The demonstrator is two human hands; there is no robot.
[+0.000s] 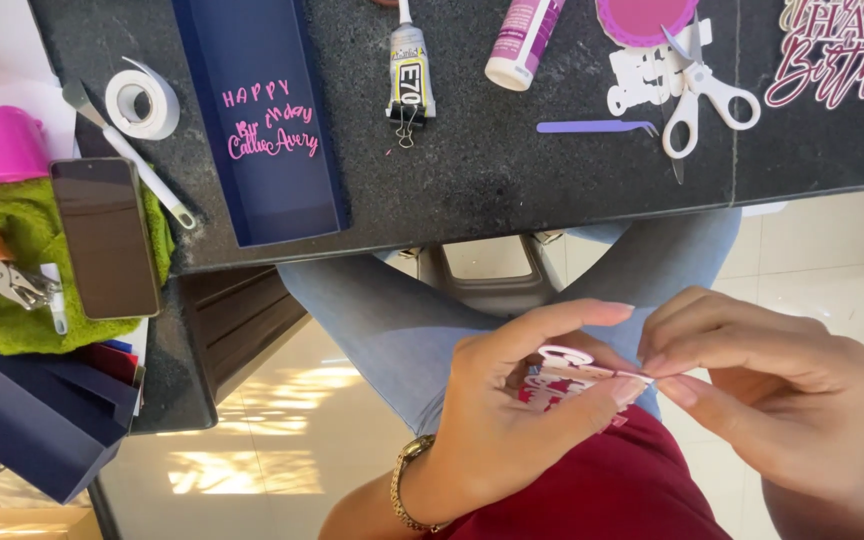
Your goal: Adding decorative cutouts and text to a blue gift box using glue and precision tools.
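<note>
Far left: dark rectangular phone (107, 238) on green cloth (22, 300). Upper left: white tape roll (142, 98), navy card box (260, 120) with pink lettering. Lower centre: left hand (512, 410), fingers closed on small white-and-pink paper cutout (577, 375). Lower right: right hand (772, 390) pinching cutout's right edge. Upper right: white-handled scissors (702, 95) on black stone counter (512, 170).

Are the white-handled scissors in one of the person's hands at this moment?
No, the white-handled scissors lie on the dark countertop, while the left hand and right hand pinch a small pink-and-white paper cutout.
</note>
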